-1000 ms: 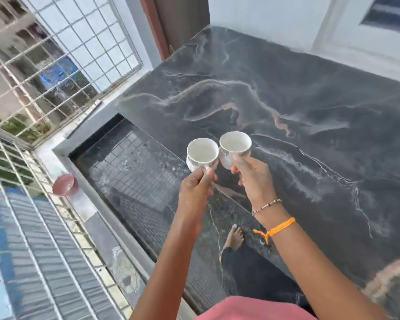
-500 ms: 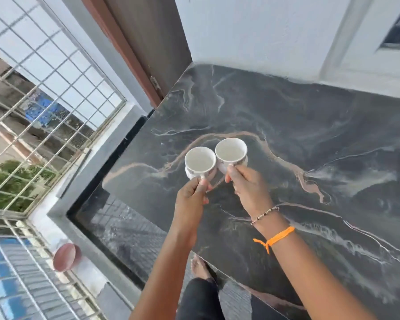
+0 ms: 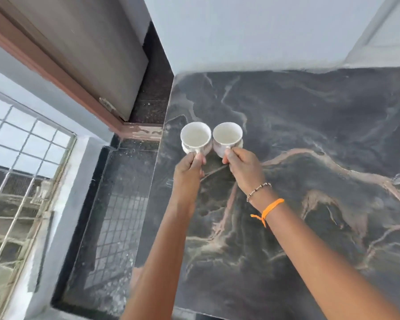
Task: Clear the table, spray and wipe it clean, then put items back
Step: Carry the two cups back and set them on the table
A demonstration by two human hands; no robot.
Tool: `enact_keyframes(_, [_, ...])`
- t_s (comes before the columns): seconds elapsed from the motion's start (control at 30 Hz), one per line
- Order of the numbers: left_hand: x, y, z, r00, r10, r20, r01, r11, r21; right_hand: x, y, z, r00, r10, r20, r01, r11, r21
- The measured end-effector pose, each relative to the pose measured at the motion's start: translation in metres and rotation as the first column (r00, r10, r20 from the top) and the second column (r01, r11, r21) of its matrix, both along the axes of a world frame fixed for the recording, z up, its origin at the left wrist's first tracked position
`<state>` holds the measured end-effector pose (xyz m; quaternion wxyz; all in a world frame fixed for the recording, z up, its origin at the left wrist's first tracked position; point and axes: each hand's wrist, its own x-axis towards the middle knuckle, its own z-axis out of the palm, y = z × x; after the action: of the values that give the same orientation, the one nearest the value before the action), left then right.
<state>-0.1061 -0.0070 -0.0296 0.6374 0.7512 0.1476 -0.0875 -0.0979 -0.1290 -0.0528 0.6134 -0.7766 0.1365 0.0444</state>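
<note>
Left hand (image 3: 189,166) pinched handle of left teacup (image 3: 196,138); right hand (image 3: 244,166) gripped right teacup (image 3: 227,137). 2 cups side by side over counter (image 3: 310,125) left edge, contact unclear. Advice: lower both level, release gently, away from edge.

- Both forearms are bare, with no sleeve showing along either one.
- The right wrist wears a thin beaded bracelet (image 3: 259,191) of small dark and pale beads.
- Just behind it on the same wrist sits an orange thread band (image 3: 271,209), knotted, with a short loose end sticking out sideways.
- The left hand (image 3: 189,167) and right hand (image 3: 245,168) wear no gloves.
</note>
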Motion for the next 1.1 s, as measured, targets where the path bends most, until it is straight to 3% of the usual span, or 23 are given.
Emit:
enact_keyframes(0.4, [0.131,0.040,-0.029,0.996,-0.084,0.007,0.084,0.996,-0.009,0.108,0.052,-0.019,0.978,-0.204,0.032,0.207,0.969,-0.133])
enact_keyframes(1.1, [0.204,0.045,-0.038,0.978,-0.207,-0.022,0.208,0.974,0.084,0.178,0.047,-0.027,0.972,-0.233,0.007,0.228,0.946,-0.229])
